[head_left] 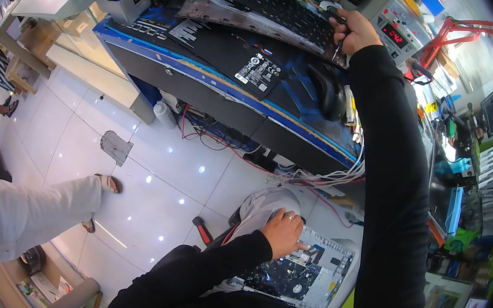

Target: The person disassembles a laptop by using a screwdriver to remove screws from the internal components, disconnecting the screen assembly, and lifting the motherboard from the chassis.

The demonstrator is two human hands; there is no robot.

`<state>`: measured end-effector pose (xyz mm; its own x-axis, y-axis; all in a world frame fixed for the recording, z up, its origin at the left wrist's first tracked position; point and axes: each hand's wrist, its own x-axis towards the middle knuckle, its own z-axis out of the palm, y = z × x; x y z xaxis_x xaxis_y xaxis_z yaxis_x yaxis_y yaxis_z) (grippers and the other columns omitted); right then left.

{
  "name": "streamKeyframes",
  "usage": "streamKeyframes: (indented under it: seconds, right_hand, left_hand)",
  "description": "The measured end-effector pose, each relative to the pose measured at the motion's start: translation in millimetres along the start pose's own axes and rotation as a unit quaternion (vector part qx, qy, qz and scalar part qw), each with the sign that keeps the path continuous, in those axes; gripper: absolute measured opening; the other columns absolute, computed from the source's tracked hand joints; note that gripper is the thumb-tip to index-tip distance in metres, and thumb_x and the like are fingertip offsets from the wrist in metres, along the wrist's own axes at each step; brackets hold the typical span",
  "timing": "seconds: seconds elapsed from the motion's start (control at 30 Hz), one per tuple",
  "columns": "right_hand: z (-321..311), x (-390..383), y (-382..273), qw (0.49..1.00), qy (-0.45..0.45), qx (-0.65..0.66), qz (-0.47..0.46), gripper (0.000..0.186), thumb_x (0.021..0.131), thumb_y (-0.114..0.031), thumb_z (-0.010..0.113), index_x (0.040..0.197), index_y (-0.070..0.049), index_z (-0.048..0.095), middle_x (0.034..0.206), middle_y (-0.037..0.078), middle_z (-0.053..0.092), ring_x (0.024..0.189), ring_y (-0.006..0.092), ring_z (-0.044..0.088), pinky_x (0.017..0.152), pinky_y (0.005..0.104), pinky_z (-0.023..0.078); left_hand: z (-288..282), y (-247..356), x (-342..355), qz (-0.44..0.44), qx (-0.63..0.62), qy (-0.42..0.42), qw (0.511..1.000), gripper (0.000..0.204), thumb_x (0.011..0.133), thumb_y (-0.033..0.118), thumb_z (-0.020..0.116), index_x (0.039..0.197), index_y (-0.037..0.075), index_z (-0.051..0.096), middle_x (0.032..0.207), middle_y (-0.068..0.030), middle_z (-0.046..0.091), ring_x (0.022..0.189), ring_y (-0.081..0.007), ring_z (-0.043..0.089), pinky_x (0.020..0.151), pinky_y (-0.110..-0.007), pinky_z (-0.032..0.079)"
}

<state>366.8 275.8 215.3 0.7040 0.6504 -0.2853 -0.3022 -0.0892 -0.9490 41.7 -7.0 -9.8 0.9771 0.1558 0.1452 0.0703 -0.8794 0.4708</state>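
Note:
My left hand (285, 232) rests on an opened laptop base (305, 277) lying on my lap, fingers pressed on its exposed boards near the top edge. My right hand (355, 31) reaches far out to the workbench (218, 82) and is closed around a thin tool, maybe a screwdriver (337, 49), at the edge of a detached black keyboard (260, 0). A flat black battery pack (234, 56) lies on the bench below the keyboard. Both sleeves are black.
A black mouse (328, 90) sits right of the battery pack. A power supply with a red display (394, 33) stands behind my right hand. Cables (324, 180) hang under the bench. Another person's leg in white trousers (33, 210) stretches over the tiled floor at left.

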Motion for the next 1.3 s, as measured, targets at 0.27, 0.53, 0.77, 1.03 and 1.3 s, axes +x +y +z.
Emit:
streamKeyframes:
  seconds: [0.27, 0.53, 0.77, 1.03, 1.3]
  right_hand:
    - [5.4, -35.6, -9.5, 0.998, -0.052, -0.011, -0.018, 0.017, 0.106, -0.017, 0.054, 0.092, -0.009, 0.061, 0.067, 0.001, 0.055, 0.05, 0.0087, 0.042, 0.037, 0.0238, 0.029]
    - [-120.0, -159.9, -44.1, 0.862, -0.096, -0.42, -0.265, 0.02, 0.102, -0.012, 0.063, 0.105, 0.007, 0.069, 0.078, 0.013, 0.07, 0.058, 0.019, 0.065, 0.049, 0.0359, 0.048]
    - [-204.4, -232.4, 14.2, 0.812, -0.017, -0.554, -0.183, 0.034, 0.102, -0.012, 0.064, 0.131, 0.007, 0.062, 0.091, 0.016, 0.074, 0.072, 0.0197, 0.076, 0.058, 0.0299, 0.061]
    - [-158.3, -203.1, 49.7, 0.748, 0.066, -0.551, -0.363, 0.018, 0.092, -0.008, 0.066, 0.104, 0.005, 0.067, 0.093, 0.024, 0.074, 0.086, 0.0393, 0.074, 0.077, 0.0456, 0.058]
    - [-90.0, -150.6, 84.3, 0.612, 0.122, -0.609, -0.49, 0.019, 0.097, -0.011, 0.056, 0.099, 0.002, 0.069, 0.107, 0.027, 0.068, 0.098, 0.0403, 0.074, 0.083, 0.0478, 0.062]
  left_hand:
    - [9.7, -8.8, -1.2, 0.016, -0.046, -0.015, 0.999, 0.055, 0.097, 0.05, 0.065, 0.115, -0.001, 0.068, 0.113, -0.0146, 0.067, 0.116, -0.0318, 0.06, 0.11, -0.048, 0.04]
    - [-0.5, -0.2, 6.8, 0.025, -0.063, -0.005, 0.998, 0.042, 0.099, 0.035, 0.067, 0.118, -0.002, 0.068, 0.115, -0.0153, 0.067, 0.116, -0.0357, 0.06, 0.108, -0.049, 0.042]
    - [1.6, -12.9, 8.1, 0.024, -0.087, 0.005, 0.996, 0.025, 0.099, 0.015, 0.063, 0.118, 0.001, 0.07, 0.113, -0.018, 0.072, 0.112, -0.0384, 0.064, 0.101, -0.051, 0.047]
    - [4.2, -20.9, 20.3, -0.001, -0.139, -0.027, 0.99, 0.028, 0.094, 0.009, 0.062, 0.118, 0.0, 0.071, 0.113, -0.0181, 0.071, 0.111, -0.0407, 0.064, 0.099, -0.049, 0.05]
    - [-3.2, -32.4, 17.8, -0.027, -0.131, 0.005, 0.991, 0.018, 0.093, 0.006, 0.066, 0.11, 0.002, 0.071, 0.107, -0.0174, 0.068, 0.103, -0.0408, 0.063, 0.094, -0.048, 0.05]
